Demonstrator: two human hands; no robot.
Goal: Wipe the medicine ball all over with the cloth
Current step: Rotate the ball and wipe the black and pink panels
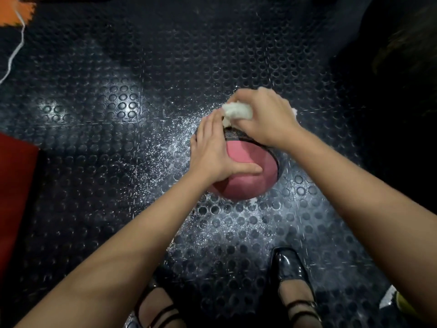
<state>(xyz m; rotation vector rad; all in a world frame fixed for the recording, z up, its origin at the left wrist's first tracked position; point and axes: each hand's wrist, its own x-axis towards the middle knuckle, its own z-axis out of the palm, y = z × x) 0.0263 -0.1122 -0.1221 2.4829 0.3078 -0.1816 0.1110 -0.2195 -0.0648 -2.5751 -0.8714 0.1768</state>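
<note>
While the studded black floor [99, 143] fills nearly the whole view, dusted with white powder specks around the work area, one medicine ball [246, 176] sits on it at centre, pink on the near face with a dark textured band across the top. Left hand [210, 155] lies flat against the ball's left side, fingers [208, 129] straight and together, thumb stretched across the pink panel; it steadies, holds nothing. Right hand [262, 114] is on the far upper part of the ball, fingers curled round one bunched white cloth [236, 111], pressing it onto the dark band. Count: one ball, one cloth, two hands, two black shoes [293, 287] at the bottom edge, one red object [14, 192] at the left, one white cord [16, 43] top left. Judgement: wipe in progress on the top; underside and far side are hidden, so their state cannot be told. Risks: ball could roll off under the cloth's sideways push, since the left hand only presses and does not grip; turning the ball on the powdered floor could pick dust back up onto wiped areas; a tightly bunched cloth covers little surface, so patches may be missed.
</note>
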